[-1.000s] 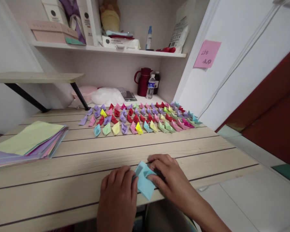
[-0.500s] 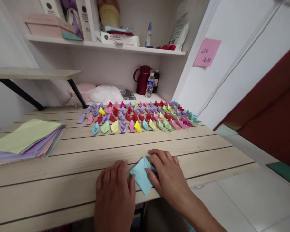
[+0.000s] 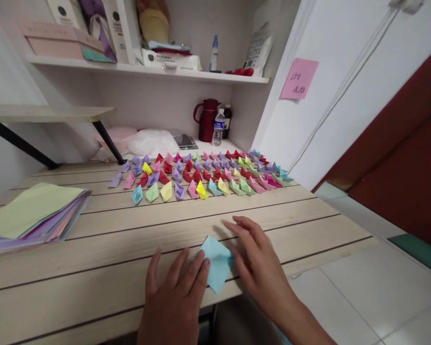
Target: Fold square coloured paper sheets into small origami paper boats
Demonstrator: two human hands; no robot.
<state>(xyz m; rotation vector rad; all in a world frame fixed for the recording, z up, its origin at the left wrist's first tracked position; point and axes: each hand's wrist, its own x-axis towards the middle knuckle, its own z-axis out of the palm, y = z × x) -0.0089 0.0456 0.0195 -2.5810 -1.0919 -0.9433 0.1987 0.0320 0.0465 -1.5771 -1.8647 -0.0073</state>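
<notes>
A light-blue folded paper square (image 3: 218, 268) lies on the wooden table (image 3: 104, 273) near its front edge, one corner pointing toward me. My left hand (image 3: 177, 287) has its fingers spread, with the fingertips resting on the paper's left side. At the paper's right corner is my right hand (image 3: 256, 256), slightly raised, its fingers apart and the thumb close to the paper; whether the thumb touches it I cannot tell. Several rows of small folded paper boats (image 3: 190, 177) in many colours stand farther back on the table.
A stack of coloured paper sheets (image 3: 39, 211) lies at the left. Behind the boats are a dark red jug (image 3: 207, 120), a water bottle (image 3: 218, 128) and a white plastic bag (image 3: 153, 143). A small raised shelf (image 3: 50, 113) stands at the back left.
My left hand has spread its fingers and moved onto the paper. My right hand has lifted off the paper's upper part and shifted right. The view has turned slightly.
</notes>
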